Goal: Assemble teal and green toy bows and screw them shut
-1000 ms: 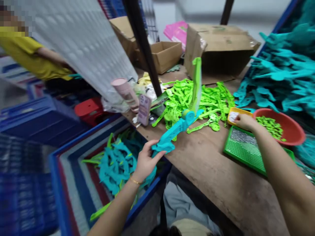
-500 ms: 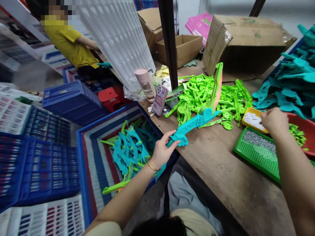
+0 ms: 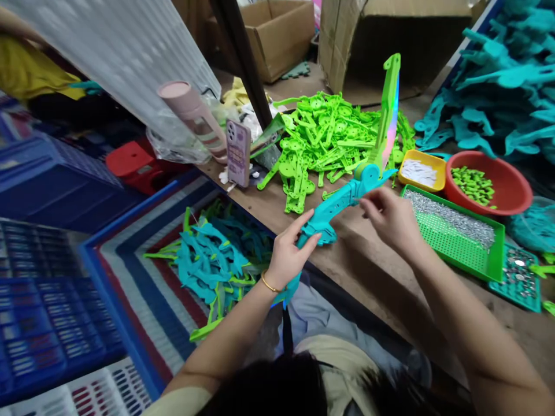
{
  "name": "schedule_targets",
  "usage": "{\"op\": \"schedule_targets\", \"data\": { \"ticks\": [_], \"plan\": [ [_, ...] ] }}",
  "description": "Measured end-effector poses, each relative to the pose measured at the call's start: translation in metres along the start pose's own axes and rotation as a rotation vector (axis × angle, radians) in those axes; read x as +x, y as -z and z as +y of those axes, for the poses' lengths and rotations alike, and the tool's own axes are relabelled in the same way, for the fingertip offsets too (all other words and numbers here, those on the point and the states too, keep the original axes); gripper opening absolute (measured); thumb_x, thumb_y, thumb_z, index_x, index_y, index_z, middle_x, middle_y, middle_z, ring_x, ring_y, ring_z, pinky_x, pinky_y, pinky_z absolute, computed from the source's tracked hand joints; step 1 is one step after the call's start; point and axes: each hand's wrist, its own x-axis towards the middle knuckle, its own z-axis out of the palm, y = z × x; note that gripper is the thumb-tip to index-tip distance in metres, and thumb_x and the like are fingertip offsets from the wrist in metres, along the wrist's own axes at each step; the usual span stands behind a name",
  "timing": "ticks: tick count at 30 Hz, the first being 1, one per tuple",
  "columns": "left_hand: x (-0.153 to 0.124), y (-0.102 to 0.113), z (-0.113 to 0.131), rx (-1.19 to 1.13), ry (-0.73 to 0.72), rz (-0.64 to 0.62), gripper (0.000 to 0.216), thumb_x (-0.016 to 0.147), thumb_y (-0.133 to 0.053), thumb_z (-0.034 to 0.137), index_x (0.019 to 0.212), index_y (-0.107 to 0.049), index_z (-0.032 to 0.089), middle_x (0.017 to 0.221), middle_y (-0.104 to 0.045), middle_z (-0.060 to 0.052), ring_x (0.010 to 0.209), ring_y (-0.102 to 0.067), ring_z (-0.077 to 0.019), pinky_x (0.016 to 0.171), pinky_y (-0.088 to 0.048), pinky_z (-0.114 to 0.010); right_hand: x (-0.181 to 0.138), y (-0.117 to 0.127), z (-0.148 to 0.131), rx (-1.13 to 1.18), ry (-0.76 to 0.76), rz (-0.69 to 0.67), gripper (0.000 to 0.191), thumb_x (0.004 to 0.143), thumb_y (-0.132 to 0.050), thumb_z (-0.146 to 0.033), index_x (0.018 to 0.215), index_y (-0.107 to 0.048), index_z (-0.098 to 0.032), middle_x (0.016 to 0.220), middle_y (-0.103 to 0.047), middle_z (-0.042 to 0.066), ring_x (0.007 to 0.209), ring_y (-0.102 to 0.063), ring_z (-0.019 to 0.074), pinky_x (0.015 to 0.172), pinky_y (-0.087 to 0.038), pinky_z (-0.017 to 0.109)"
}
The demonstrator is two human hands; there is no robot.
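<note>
Left hand point(image 3: 289, 254) closed, thumb and fingers pinching the lower body of a turquoise part point(image 3: 342, 203). The part is held up over the tabletop point(image 3: 358, 260), close to the edge nearest the person. From the grip it slants up and away, its round joint well beyond the fingertips; a green arm point(image 3: 385, 118) rises steeply from that joint, one face tinted blue to pink. The stretch inside the fingers is hidden. More turquoise shows below the palm — cannot tell if it belongs to the held part or to the pieces in the crate.

Right hand point(image 3: 390, 222) just beside the part, short of the joint, fingertips bunched close together. Cannot tell whether they have hold of anything small, or whether they touch the part; the knuckles cover the pads.

Behind the held part, a green pile point(image 3: 325, 141), individual pieces hard to separate; the green arm covers some of it. Toward the tabletop's right end: yellow tray point(image 3: 439, 173) of white bits, red bowl point(image 3: 514, 190) of small green pieces, green tray point(image 3: 451, 234) with metal bits along its far side, partly masked by the right hand.

Blue crate point(image 3: 130, 214) below the tabletop's near edge, at the left — contents partly behind the left forearm. Turquoise heap point(image 3: 503, 81) cut off by the frame, upper right. Co-worker's yellow clothing point(image 3: 32, 69), upper left, cropped and blurred.
</note>
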Motion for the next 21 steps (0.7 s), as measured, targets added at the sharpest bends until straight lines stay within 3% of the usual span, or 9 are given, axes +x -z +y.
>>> {"op": "schedule_targets", "data": {
  "ticks": [4,15,21],
  "plan": [
    [-0.002,-0.006,0.009,0.05,-0.08,0.005,0.048,0.086,-0.066,0.031,0.132,-0.055,0.024,0.126,-0.066,-0.005,0.107,-0.066,-0.0195,0.095,-0.054,-0.032,-0.012,-0.018,-0.011,-0.122,-0.004,0.012,0.017,0.085,-0.056,-0.034,0.079,-0.061,-0.019,0.068,-0.068,0.003,0.059,-0.06,0.0158,0.059,-0.042,0.03],
    [-0.009,-0.009,0.018,0.036,-0.08,0.046,0.042,0.087,-0.065,0.032,0.127,-0.057,0.022,0.118,-0.07,-0.005,0.1,-0.068,-0.0179,0.092,-0.056,-0.031,-0.016,-0.018,-0.017,-0.175,-0.041,0.113,0.016,0.083,-0.053,-0.035,0.078,-0.058,-0.02,0.071,-0.068,0.005,0.063,-0.063,0.0188,0.06,-0.043,0.031],
    [-0.016,-0.009,0.017,0.02,-0.11,0.06,0.043,0.087,-0.064,0.03,0.129,-0.056,0.023,0.123,-0.068,-0.005,0.099,-0.069,-0.0171,0.091,-0.056,-0.03,-0.02,-0.018,-0.025,-0.222,0.067,0.04,0.016,0.087,-0.053,-0.033,0.081,-0.059,-0.02,0.073,-0.069,0.005,0.063,-0.064,0.0187,0.059,-0.044,0.03]
  ]
}}
